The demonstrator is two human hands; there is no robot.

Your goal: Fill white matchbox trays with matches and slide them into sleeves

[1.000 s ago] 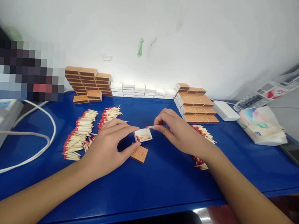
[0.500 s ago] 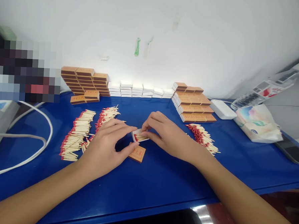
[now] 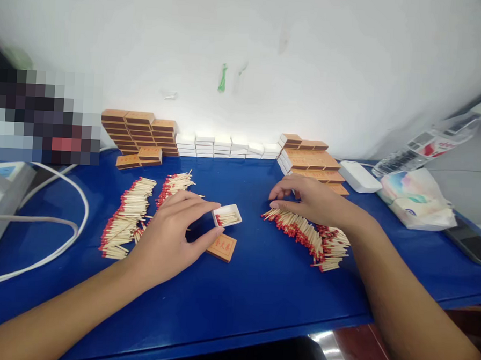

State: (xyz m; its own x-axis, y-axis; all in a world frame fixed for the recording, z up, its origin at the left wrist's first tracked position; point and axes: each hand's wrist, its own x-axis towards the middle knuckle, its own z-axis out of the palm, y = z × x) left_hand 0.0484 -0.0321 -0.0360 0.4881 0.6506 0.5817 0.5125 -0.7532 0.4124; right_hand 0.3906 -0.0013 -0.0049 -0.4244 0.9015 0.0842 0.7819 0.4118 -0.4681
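Observation:
My left hand (image 3: pixel 173 235) rests on the blue table, its forefinger and thumb pinching the left end of a small white matchbox tray (image 3: pixel 227 215) that holds a few red-tipped matches. Just in front of the tray lies an orange matchbox sleeve (image 3: pixel 221 246). My right hand (image 3: pixel 310 200) hovers over the far end of a heap of red-tipped matches (image 3: pixel 310 236) on the right, fingers curled down towards them; I cannot make out whether it holds any.
More matches lie in heaps (image 3: pixel 128 214) at the left. Against the wall stand stacks of orange matchboxes (image 3: pixel 140 129), white trays (image 3: pixel 226 146) and more orange boxes (image 3: pixel 312 161). A white cable (image 3: pixel 66 230) loops at left; a white box (image 3: pixel 361 176) and a plastic packet (image 3: pixel 415 199) sit at right.
My right hand left the tray, where it had put a match in, and moved right to the heap of matches. My left hand kept its hold on the tray.

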